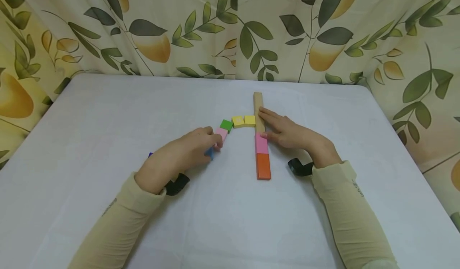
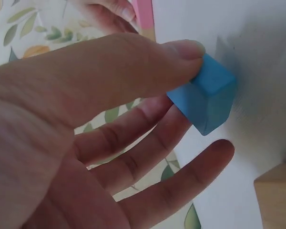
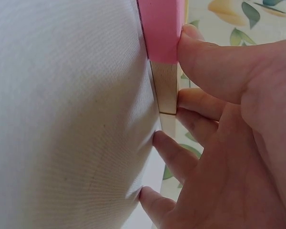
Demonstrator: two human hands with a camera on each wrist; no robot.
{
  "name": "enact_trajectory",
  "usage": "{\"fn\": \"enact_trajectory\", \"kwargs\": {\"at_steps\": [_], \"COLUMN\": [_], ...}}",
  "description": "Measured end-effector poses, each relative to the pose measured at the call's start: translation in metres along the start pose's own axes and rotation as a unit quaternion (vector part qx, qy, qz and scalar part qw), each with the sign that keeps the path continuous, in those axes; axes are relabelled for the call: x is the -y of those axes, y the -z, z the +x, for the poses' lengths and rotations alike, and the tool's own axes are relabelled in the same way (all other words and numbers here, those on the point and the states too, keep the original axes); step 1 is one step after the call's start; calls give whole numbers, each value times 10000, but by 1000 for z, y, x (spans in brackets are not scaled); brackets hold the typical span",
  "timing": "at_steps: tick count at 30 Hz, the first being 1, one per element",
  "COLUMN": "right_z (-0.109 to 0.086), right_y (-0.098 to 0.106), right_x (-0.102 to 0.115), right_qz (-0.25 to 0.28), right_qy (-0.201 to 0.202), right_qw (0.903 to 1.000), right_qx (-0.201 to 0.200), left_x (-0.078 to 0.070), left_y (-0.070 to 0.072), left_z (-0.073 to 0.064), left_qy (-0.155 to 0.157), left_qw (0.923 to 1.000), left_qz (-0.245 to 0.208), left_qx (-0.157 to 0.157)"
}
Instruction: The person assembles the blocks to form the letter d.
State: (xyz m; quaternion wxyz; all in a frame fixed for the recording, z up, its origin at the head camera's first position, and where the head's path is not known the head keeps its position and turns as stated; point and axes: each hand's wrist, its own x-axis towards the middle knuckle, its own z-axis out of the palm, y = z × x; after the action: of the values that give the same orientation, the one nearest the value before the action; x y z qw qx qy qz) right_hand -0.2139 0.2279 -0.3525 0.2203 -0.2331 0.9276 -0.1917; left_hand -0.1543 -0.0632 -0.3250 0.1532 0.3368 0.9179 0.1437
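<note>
My left hand (image 1: 181,151) pinches a blue block (image 2: 207,100) between thumb and fingers, close over the white tablecloth. Just beyond it lies a pink block (image 1: 222,133), then a green block (image 1: 226,125) and two yellow blocks (image 1: 238,121), forming a bent line. That line meets a straight row of wooden (image 1: 258,101), pink (image 1: 261,144) and orange (image 1: 264,167) blocks. Along the row's right side rests my right hand (image 1: 287,131), its thumb at the pink piece and extended fingers against the plain wood ones. In the right wrist view, two fingertips (image 3: 145,191) touch the cloth.
A dark blue corner (image 1: 151,154) peeks out left of the left wrist; the rest is hidden. A plain wooden block (image 2: 281,195) shows at the left wrist view's lower right. Black wrist-worn devices (image 1: 301,168) hang near the cloth. A leaf-and-fruit curtain (image 1: 215,29) stands behind the table.
</note>
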Motion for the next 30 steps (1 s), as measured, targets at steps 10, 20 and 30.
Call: {"fn": "enact_trajectory", "kwargs": {"at_steps": [10, 20, 30], "right_z": [0, -1, 0], "right_y": [0, 1, 0], "right_x": [-3, -1, 0], "right_qz": [-21, -36, 10], "right_qy": [-11, 0, 24], "right_qw": [10000, 10000, 10000], "right_qx": [-22, -14, -9], "left_x": [-10, -10, -8], "left_y": [-4, -7, -8], "left_z": [5, 3, -1], "left_qy": [150, 246, 247], "left_qw": [9993, 9992, 9993], "left_qz": [182, 260, 268], "left_qx": [281, 152, -45]}}
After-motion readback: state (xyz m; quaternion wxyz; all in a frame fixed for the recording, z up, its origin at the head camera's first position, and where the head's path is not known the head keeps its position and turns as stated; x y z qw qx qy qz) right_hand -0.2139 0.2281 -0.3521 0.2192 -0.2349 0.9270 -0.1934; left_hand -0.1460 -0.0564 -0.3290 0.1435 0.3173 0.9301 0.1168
